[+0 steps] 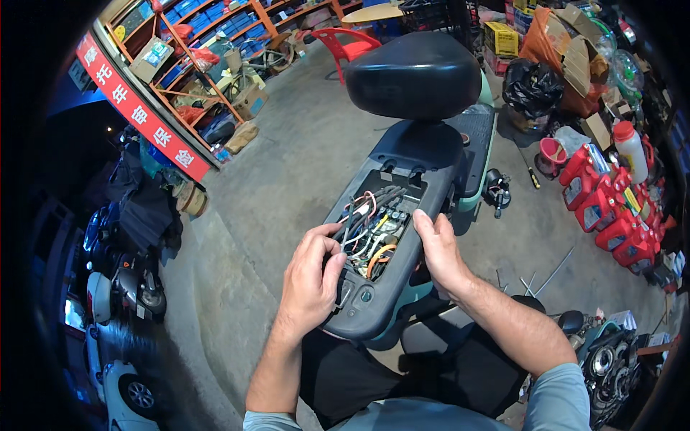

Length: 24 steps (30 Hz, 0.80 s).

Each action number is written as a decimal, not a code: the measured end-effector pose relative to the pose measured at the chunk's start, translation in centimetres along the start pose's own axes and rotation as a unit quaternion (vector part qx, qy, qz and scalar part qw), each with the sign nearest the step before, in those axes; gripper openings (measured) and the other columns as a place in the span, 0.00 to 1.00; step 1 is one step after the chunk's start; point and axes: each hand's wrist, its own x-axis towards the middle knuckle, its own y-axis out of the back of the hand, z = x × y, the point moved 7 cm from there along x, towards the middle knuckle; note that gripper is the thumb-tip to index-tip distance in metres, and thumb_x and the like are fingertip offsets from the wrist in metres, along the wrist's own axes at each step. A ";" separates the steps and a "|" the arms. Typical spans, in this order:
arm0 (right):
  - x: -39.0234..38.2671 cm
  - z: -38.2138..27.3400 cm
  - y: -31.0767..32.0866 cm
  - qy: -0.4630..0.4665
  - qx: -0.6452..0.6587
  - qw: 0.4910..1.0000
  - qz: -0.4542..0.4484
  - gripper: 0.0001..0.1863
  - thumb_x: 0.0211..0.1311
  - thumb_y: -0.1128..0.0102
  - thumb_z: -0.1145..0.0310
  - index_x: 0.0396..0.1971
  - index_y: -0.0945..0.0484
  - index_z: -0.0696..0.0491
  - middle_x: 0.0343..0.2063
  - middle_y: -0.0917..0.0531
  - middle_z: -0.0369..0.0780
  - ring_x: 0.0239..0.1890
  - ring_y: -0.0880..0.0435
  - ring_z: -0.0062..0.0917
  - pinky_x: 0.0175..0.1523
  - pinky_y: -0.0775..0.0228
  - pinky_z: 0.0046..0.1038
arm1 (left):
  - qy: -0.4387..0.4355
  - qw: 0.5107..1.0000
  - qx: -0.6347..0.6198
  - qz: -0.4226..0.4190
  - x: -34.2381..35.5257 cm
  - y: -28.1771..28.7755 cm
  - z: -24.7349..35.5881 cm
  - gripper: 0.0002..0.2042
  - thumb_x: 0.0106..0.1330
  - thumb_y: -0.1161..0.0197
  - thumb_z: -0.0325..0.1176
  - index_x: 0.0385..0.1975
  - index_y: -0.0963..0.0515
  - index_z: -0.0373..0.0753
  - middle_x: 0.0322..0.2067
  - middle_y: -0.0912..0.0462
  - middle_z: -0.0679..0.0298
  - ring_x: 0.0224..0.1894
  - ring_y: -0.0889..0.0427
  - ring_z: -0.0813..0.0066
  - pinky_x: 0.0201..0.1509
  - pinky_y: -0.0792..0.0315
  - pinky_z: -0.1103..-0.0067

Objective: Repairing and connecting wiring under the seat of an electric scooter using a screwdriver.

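Observation:
A dark grey scooter body (pixel 449 161) has an open compartment with tangled black, white, yellow and orange wires (pixel 374 230) inside. My left hand (pixel 313 276) is curled at the compartment's left edge, fingertips among or beside the wires; exactly what it holds is unclear. My right hand (pixel 445 262) grips the right rim, its thumb lying on top and its fingers mostly hidden down the side. A padded black seat or backrest (pixel 413 72) stands above the far end. Near my left hand, a small round fitting (pixel 365 294) sits in the grey housing.
Red jugs (pixel 611 230) and bags (pixel 532 86) crowd the right. Metal rods (pixel 550 276) and a screwdriver (pixel 534 177) lie on the concrete floor (pixel 237 215). Orange shelving (pixel 201 79) and a red chair (pixel 352 47) stand behind. Parked scooters (pixel 133 280) line the left; engine parts (pixel 604 359) are lower right.

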 end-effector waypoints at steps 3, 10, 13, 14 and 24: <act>0.1 -0.2 0.5 0.001 0.000 1.000 0.015 0.25 0.74 0.47 0.49 0.43 0.32 0.61 0.29 0.22 0.41 0.22 0.22 0.23 0.22 0.30 0.27 | -0.015 1.000 -0.002 0.003 0.2 -0.5 0.4 0.04 0.69 0.41 0.25 0.34 0.27 0.32 0.49 0.21 0.48 0.54 0.21 0.55 0.56 0.28 0.70; 0.9 -1.2 1.4 -0.022 -0.011 0.999 0.036 0.27 0.73 0.46 0.49 0.44 0.31 0.63 0.30 0.20 0.43 0.24 0.19 0.25 0.23 0.28 0.28 | -0.044 0.999 0.026 -0.001 1.4 -1.3 1.3 0.03 0.68 0.42 0.23 0.34 0.28 0.32 0.50 0.22 0.48 0.53 0.21 0.56 0.56 0.29 0.70; 1.0 -1.4 1.3 0.006 -0.002 1.000 0.007 0.26 0.73 0.46 0.50 0.45 0.30 0.63 0.30 0.20 0.42 0.25 0.18 0.24 0.23 0.27 0.25 | -0.043 0.999 0.026 0.000 1.4 -1.4 1.0 0.02 0.68 0.42 0.23 0.34 0.28 0.32 0.50 0.22 0.48 0.52 0.21 0.57 0.55 0.29 0.70; 0.9 -1.4 1.1 0.007 0.009 1.000 0.002 0.26 0.73 0.46 0.50 0.45 0.31 0.63 0.30 0.20 0.42 0.25 0.18 0.24 0.23 0.27 0.25 | -0.040 0.999 0.029 0.006 1.3 -1.3 0.9 0.02 0.68 0.42 0.22 0.34 0.28 0.32 0.50 0.22 0.48 0.52 0.21 0.57 0.55 0.29 0.71; 0.8 0.0 0.4 0.006 -0.001 1.000 -0.017 0.27 0.73 0.46 0.48 0.46 0.32 0.62 0.32 0.20 0.42 0.28 0.18 0.23 0.24 0.26 0.25 | -0.006 1.000 -0.010 0.007 0.4 -0.6 -0.2 0.04 0.65 0.40 0.24 0.34 0.27 0.32 0.54 0.21 0.47 0.55 0.21 0.50 0.60 0.29 0.65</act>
